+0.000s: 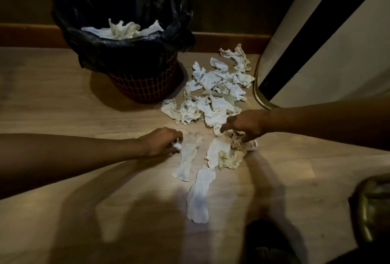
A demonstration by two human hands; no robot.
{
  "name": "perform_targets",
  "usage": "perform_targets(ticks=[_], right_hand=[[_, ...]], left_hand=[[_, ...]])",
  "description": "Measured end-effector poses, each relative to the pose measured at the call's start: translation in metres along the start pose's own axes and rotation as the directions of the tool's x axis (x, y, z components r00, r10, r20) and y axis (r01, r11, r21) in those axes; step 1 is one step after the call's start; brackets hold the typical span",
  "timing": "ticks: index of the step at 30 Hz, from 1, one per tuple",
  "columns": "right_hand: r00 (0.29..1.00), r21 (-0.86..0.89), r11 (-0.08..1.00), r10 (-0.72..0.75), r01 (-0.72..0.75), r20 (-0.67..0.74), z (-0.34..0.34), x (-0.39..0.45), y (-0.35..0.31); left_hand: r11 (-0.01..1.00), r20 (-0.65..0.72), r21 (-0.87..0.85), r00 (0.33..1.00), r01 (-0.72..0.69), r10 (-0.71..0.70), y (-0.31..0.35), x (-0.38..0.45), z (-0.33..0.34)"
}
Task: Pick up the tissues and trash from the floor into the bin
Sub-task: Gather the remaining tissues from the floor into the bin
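One bin at 11 o'clock holds a few tissues. The floor pile at 1 o'clock is too tangled to count. Left hand pinches a small white wad; right hand presses spread fingers onto a crumpled tissue.

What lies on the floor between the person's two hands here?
In the head view, a flattened tissue lies between the left hand and right hand, with bare wood floor around it.
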State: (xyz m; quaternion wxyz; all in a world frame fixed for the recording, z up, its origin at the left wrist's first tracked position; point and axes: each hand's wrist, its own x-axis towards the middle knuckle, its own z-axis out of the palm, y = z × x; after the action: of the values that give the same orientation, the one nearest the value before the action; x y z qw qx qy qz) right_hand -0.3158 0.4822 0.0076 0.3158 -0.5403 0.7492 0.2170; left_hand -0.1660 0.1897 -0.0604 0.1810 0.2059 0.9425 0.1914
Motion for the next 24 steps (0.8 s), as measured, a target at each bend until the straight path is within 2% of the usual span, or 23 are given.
perform_targets(ticks=[3,6,11,14,17,20,21,24], right_hand=[[0.989,-0.093,0.985,-0.146,0.143,-0.023,0.018,0.002,-0.001],[0.968,-0.14,0.959,-0.25,0.247,-0.007,0.032,0.012,-0.003],[0.933,-0.179,0.935,-0.333,0.307,-0.136,0.05,0.03,0.002],[0.912,-0.073,0.941,-0.339,0.332,-0.232,0.046,0.036,0.011],[0.88,0.122,0.948,-0.217,0.293,-0.422,0.027,0.03,0.022],[0.761,0.226,0.943,-0.042,0.244,-0.648,0.008,0.023,0.035],[0.723,0.262,0.935,0.009,0.239,-0.691,0.005,0.021,0.04],[0.672,0.384,0.912,0.195,0.144,-0.715,0.002,0.017,0.054]], left_hand=[[0.986,0.029,-0.009,0.986,-0.166,0.166,0.037,0.007,0.007],[0.941,0.049,0.034,0.941,-0.337,0.335,0.07,0.014,0.026],[0.937,0.172,-0.026,0.922,-0.348,0.347,0.097,0.012,0.063],[0.934,0.154,-0.036,0.922,-0.354,0.356,0.09,0.0,0.077],[0.961,0.152,-0.104,0.951,-0.256,0.27,0.089,-0.002,0.075],[0.968,0.222,-0.141,0.946,-0.207,0.234,0.093,0.001,0.064],[0.975,0.228,-0.136,0.952,-0.175,0.203,0.093,0.002,0.059],[0.984,0.172,-0.174,0.985,0.026,0.005,0.094,0.0,0.041]])
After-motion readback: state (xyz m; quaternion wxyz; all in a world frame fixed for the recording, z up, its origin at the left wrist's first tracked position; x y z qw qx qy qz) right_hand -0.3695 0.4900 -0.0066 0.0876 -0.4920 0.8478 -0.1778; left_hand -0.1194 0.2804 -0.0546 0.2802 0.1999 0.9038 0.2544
